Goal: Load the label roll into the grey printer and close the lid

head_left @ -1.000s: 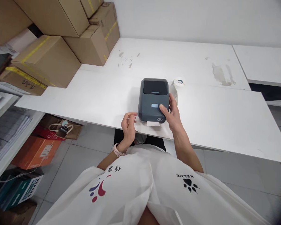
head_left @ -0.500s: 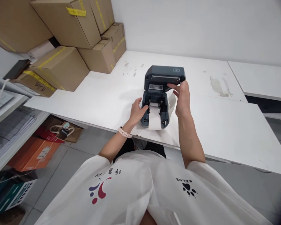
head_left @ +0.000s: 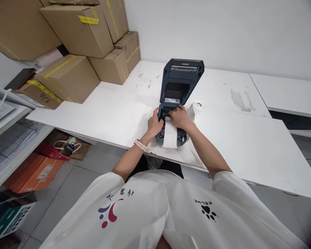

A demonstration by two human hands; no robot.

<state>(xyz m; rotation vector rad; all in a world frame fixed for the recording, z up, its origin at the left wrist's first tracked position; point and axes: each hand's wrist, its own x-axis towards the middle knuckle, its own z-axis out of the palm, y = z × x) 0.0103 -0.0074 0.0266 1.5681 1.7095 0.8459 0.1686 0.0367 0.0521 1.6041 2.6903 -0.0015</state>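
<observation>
A dark blue-grey label printer (head_left: 182, 77) stands on the white table with its lid raised wide. A strip of white label paper (head_left: 170, 135) runs out over the printer's front edge. My left hand (head_left: 154, 125), a pink watch band on its wrist, holds the printer's left side wall, with the thumb over the inner side. My right hand (head_left: 180, 118) reaches into the open body above the paper strip. Its fingers are curled in near the back of the compartment, and what they pinch is hidden. Behind that hand, a roll of white labels (head_left: 196, 108) lies on the table right of the printer.
Cardboard boxes (head_left: 75, 31) with yellow tape are stacked at the back left. A dark flat device (head_left: 20, 79) with a white cable rests on one box. The white table (head_left: 235, 145) has its front edge close to my body. An orange box (head_left: 33, 171) stands below left.
The printer's lid has swung up and back to a wider opening. My right hand has left the lid and moved down into the printer body. My left hand stays at the left side.
</observation>
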